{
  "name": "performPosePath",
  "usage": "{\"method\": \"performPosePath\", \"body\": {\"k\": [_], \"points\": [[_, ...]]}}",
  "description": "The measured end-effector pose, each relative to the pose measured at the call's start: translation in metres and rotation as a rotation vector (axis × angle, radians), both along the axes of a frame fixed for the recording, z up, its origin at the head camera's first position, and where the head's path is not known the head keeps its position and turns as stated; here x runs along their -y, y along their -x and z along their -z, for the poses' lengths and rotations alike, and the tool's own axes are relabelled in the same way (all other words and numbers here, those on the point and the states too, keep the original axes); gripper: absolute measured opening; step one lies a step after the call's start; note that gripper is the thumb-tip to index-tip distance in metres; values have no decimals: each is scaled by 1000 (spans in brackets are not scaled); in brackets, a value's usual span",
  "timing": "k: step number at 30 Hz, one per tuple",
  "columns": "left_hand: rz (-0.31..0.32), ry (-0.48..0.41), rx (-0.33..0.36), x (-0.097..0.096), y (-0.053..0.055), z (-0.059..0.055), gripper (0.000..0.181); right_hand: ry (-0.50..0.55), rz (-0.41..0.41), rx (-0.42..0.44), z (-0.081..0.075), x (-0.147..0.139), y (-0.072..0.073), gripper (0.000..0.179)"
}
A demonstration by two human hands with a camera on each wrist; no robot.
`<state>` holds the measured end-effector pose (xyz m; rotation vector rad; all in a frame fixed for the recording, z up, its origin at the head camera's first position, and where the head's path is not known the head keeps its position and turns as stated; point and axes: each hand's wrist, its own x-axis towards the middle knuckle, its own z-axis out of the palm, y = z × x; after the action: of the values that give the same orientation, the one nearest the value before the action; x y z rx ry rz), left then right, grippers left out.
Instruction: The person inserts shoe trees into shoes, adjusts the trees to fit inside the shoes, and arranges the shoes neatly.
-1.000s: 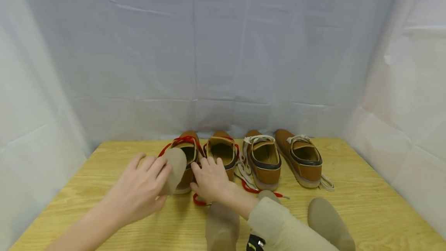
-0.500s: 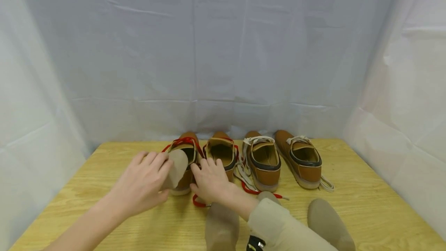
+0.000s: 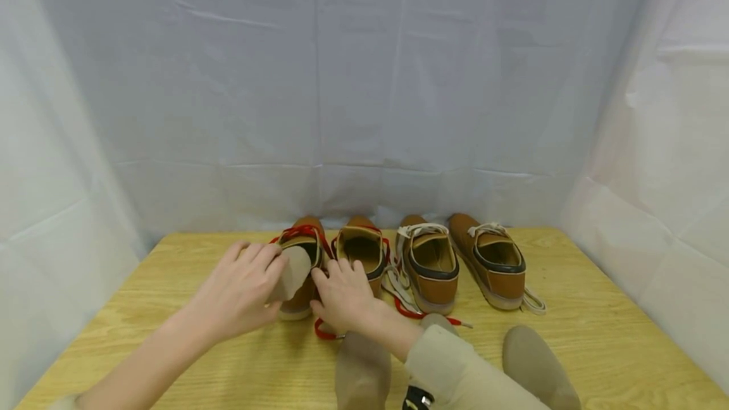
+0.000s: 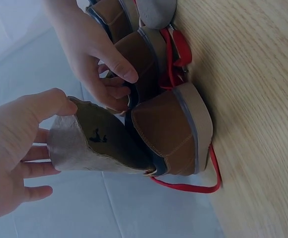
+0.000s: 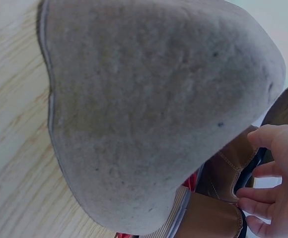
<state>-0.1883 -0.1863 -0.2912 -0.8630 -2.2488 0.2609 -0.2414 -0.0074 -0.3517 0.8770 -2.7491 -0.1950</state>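
My left hand [image 3: 242, 290] pinches a grey-beige insole [image 3: 293, 274] between thumb and fingers. In the left wrist view, this insole [image 4: 67, 146] stands tilted up, its lower end inside the opening of the leftmost brown shoe [image 4: 164, 129], which has red laces. The insole's front part is hidden within the shoe. My right hand [image 3: 344, 290] rests loosely at the collars of the two red-laced shoes, fingertips touching the leftmost one's edge. It partly covers the second red-laced shoe [image 3: 361, 245]. In the right wrist view, the right hand [image 5: 278, 173] has its fingers loosely bent.
Two brown shoes with off-white laces, a near one [image 3: 438, 290] and the rightmost one [image 3: 507, 283], stand to the right. Further insoles lie in front, including one at centre [image 3: 364, 372] and one at right [image 3: 538, 366]. A loose red lace [image 3: 410, 309] trails across the wooden table [image 3: 598, 309].
My left hand has moved slightly right and forward, and the insole has shifted with it toward the leftmost shoe's opening. The right hand and the other shoes stay where they were.
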Motion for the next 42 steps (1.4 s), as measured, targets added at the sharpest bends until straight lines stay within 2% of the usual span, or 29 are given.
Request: {"method": "performPosePath", "body": {"k": [10,20,27,42], "points": [[-4,-8,63,-4,10,3,53,-3,-3,18,1,-1,1,43],[-64,31,-3,-11,16,4,51,-5,3,9,0,0,0,38],[-83,21,-39,-15,17,4,48,1,-7,-4,1,0,1,38],[-119,-15,-15,-18,24,11,49,17,-2,4,3,0,1,36]]}}
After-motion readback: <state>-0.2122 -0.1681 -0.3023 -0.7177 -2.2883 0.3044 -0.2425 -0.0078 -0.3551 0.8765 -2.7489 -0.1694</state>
